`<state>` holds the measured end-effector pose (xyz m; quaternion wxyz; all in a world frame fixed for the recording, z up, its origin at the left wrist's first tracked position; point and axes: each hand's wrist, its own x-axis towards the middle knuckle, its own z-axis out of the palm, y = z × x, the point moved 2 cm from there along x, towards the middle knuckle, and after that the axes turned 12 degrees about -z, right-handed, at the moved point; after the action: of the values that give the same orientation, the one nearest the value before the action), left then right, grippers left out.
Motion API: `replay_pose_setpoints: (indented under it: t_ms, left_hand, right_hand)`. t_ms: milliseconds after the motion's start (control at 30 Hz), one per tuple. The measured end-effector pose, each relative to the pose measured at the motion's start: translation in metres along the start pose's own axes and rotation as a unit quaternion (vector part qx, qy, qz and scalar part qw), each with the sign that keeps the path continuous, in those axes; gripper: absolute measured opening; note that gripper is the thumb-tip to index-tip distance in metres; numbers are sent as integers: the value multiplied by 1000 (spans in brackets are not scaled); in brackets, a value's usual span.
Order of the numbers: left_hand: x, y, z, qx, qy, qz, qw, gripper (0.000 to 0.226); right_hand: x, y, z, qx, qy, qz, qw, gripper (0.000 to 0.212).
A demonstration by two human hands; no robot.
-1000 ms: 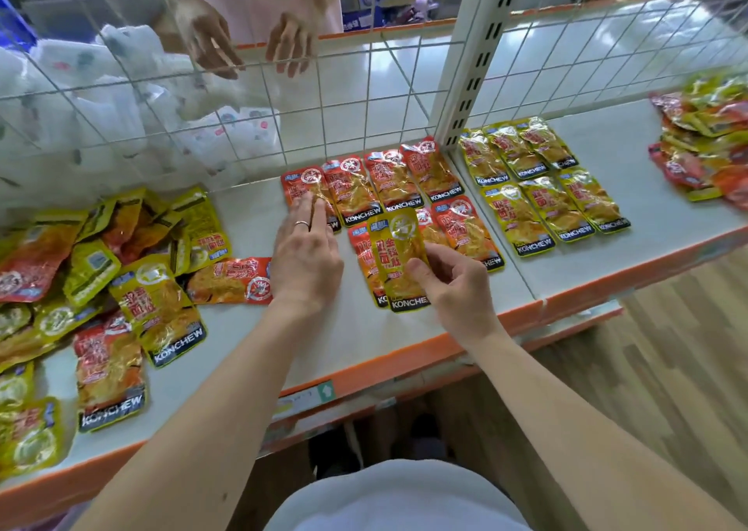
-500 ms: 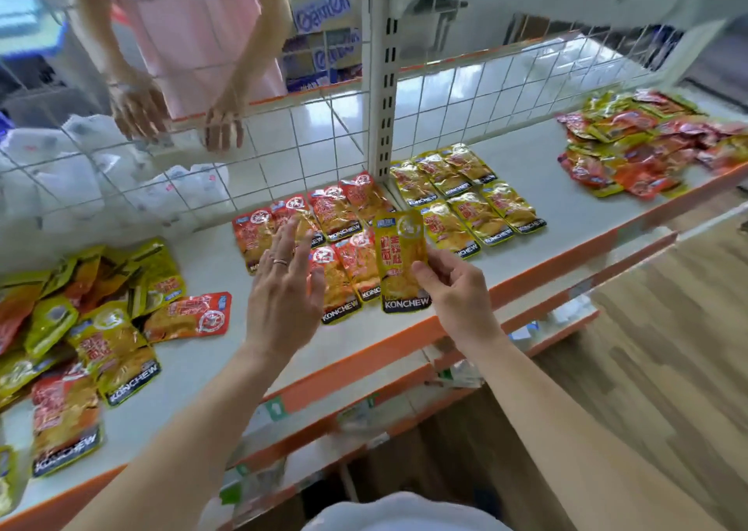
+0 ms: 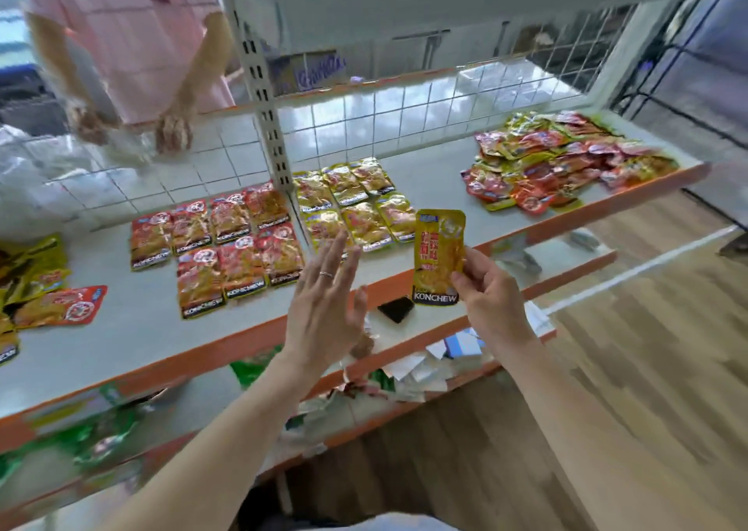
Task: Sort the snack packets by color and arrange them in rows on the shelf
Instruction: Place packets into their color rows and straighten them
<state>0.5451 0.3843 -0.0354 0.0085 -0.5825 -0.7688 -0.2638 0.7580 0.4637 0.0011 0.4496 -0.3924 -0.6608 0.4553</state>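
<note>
My right hand pinches a yellow KONCHEW packet upright in the air, just in front of the shelf's orange front edge. My left hand hovers beside it with straight, spread fingers and holds nothing. On the white shelf lie two rows of red packets and, right of the upright post, two rows of yellow packets. An unsorted heap of red and yellow packets lies at the far right. Another mixed heap lies at the left edge.
A white slotted post and a wire grid back panel bound the shelf. Behind the grid stands a person in pink with both hands low. A lower shelf holds a dark phone-like object and loose papers. Wooden floor lies to the right.
My right hand lifted the yellow packet off the red rows and carried it right, past the post. My left hand rose off the shelf. The view swung right.
</note>
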Motion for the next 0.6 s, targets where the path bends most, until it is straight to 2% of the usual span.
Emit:
replay_pose_setpoints:
  t_ms: [133, 300, 600]
  left_hand:
    - [-2, 32, 17, 15, -23, -9, 1000, 60]
    - [7, 44, 30, 28, -37, -2, 999, 60]
    - [59, 42, 43, 16, -49, -26, 998, 58]
  right_hand:
    - [0, 9, -35, -3, 13, 22, 1000, 43]
    - [18, 28, -51, -19, 72, 77, 994, 33]
    - [70, 38, -37, -75, 49, 103, 991, 32]
